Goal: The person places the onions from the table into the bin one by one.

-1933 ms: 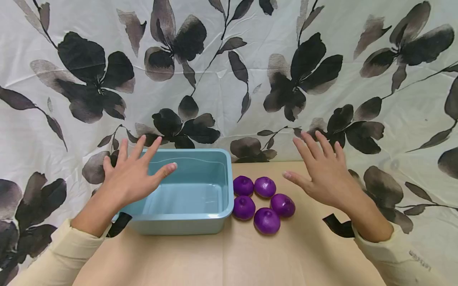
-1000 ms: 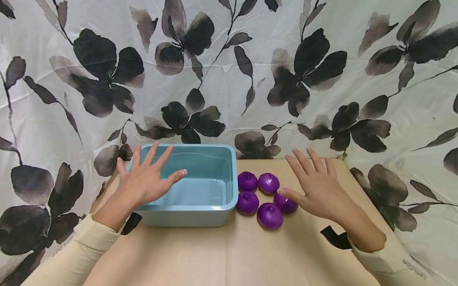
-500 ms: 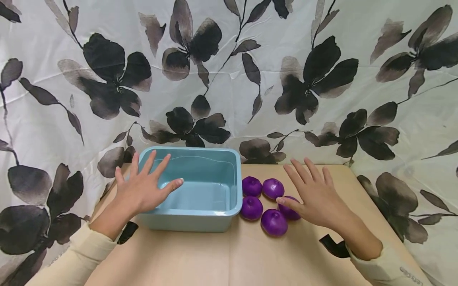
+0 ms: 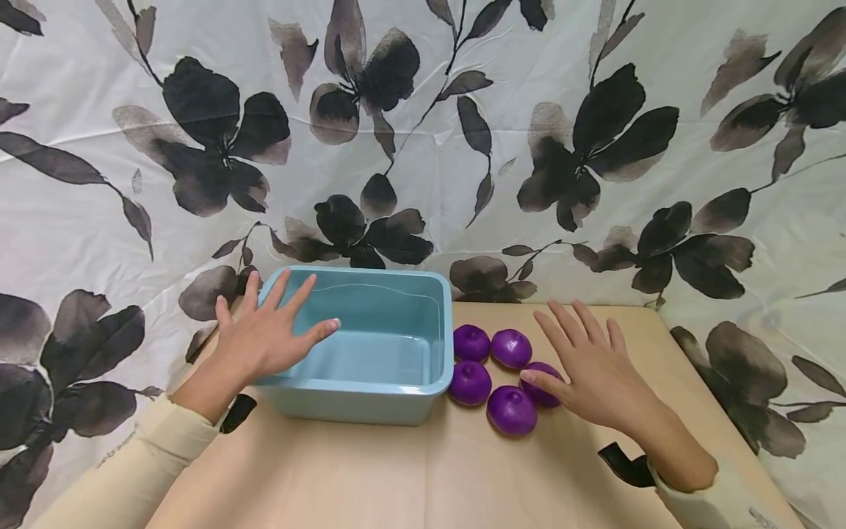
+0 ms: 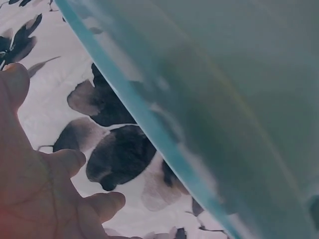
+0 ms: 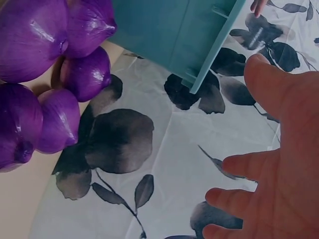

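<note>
Two flat hands over a tub and five purple onions

The left hand [image 4: 264, 342] hovers with fingers spread and relaxed over the left rim of the blue tub [image 4: 370, 400], grasping nothing. Just right of the tub, five purple onions [image 4: 471, 383] sit clustered on the desk [image 4: 396, 477]. The right hand [image 4: 595, 375] is likewise spread and released, its thumb touching the rightmost onion [image 4: 537, 372].
</note>
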